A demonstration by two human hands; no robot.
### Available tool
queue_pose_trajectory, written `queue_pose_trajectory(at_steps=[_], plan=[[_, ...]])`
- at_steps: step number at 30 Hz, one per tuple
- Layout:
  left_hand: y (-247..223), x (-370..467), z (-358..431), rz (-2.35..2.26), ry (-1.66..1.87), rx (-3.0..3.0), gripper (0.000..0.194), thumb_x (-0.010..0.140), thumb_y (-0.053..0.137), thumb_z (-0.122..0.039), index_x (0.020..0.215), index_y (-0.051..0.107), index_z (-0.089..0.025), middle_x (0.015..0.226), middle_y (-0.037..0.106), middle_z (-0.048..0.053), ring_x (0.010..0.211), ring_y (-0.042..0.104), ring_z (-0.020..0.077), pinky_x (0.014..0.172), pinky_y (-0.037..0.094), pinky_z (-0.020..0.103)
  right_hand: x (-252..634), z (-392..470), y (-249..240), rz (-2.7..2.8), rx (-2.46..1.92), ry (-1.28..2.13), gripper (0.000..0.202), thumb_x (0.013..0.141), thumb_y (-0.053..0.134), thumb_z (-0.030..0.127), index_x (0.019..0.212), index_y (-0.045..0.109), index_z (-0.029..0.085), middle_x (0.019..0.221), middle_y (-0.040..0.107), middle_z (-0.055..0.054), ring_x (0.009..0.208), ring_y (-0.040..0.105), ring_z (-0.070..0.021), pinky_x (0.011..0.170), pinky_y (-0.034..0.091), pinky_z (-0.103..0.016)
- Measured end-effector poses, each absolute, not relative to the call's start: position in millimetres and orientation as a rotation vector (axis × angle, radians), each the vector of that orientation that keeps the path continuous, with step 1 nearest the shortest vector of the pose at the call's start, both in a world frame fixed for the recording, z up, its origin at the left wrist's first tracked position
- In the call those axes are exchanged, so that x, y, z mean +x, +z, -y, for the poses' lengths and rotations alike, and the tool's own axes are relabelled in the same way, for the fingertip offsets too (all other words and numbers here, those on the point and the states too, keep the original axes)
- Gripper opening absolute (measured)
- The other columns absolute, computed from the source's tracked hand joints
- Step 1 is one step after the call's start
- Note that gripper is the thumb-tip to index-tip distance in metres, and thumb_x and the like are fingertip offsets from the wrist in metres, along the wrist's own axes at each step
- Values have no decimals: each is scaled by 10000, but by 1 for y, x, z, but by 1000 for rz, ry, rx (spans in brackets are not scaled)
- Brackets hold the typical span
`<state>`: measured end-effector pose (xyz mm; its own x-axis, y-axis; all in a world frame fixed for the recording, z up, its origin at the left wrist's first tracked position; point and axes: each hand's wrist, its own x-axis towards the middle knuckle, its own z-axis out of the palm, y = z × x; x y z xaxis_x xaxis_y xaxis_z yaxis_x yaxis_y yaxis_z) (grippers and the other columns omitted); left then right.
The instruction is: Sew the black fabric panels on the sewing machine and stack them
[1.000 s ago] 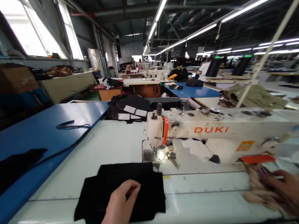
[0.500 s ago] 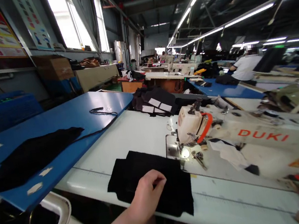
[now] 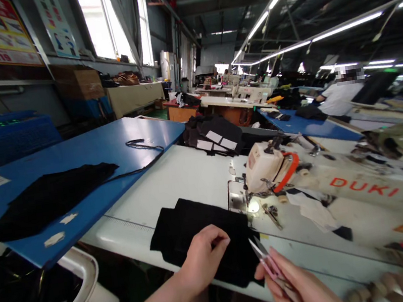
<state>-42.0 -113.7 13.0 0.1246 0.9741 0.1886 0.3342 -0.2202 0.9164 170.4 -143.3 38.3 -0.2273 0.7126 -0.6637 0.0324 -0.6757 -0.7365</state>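
Observation:
A piece of black fabric (image 3: 182, 226) lies on the pale sewing table (image 3: 130, 208), overhanging its front edge. Over its middle is my left hand (image 3: 206, 255), thumb and fingertips pinched together; what they hold, if anything, is too small to make out. To the right, my right hand (image 3: 290, 278) grips small pink-handled scissors (image 3: 272, 266), blades parted and pointing at the fabric's right side. The white head of a sewing machine (image 3: 264, 167) stands just beyond, its lamp lit beside the needle area.
A blue table (image 3: 74, 151) on the left bears more black fabric (image 3: 54, 196) and a cord. Dark cut pieces (image 3: 217, 131) with white labels lie behind the sewing table. A white bin (image 3: 89, 286) stands at lower left. A person (image 3: 342, 96) in white is at the far right.
My right hand has come into view from the lower right with the scissors. My left hand keeps its pinched shape over the fabric. The camera view has shifted slightly.

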Motion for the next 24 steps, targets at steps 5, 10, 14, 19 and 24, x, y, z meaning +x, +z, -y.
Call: queue_pose_trajectory(at_steps=[5, 10, 14, 19, 24], plan=[[12, -43, 114, -1252, 1124, 1638, 123, 832, 533, -172, 770, 638, -190, 772, 590, -9, 709, 557, 120, 656, 430, 211, 154, 123, 40, 848, -1676, 2088, 439, 825, 492, 564, 725, 570, 144, 554, 403, 45, 414, 333, -28, 366, 144, -140], [12, -44, 114, -1239, 1128, 1620, 132, 847, 530, -169, 777, 639, -195, 775, 589, -14, 715, 555, 116, 663, 424, 212, 157, 124, 43, 837, -1809, 2111, 420, 849, 495, 543, 732, 522, 140, 556, 411, 48, 395, 314, -12, 357, 107, -132], [15, -45, 115, -1219, 1114, 1619, 127, 850, 539, -171, 777, 640, -191, 785, 599, -8, 732, 560, 122, 678, 430, 217, 154, 121, 43, 869, -1821, 2103, 426, 856, 482, 548, 732, 511, 142, 551, 410, 50, 386, 310, -10, 350, 106, -128], [17, -48, 119, -1135, 1101, 1692, 128, 856, 549, -165, 759, 630, -186, 796, 614, -1, 797, 565, 132, 746, 431, 227, 153, 121, 39, 853, -1765, 2081, 430, 830, 516, 565, 763, 522, 141, 567, 420, 50, 398, 322, -8, 351, 123, -124], [14, -51, 115, -1061, 1062, 1789, 115, 859, 563, -171, 772, 638, -180, 779, 625, 6, 797, 555, 136, 755, 426, 246, 143, 123, 34, 801, -1719, 2039, 396, 801, 573, 540, 752, 518, 151, 560, 402, 64, 388, 288, -2, 349, 122, -119]])
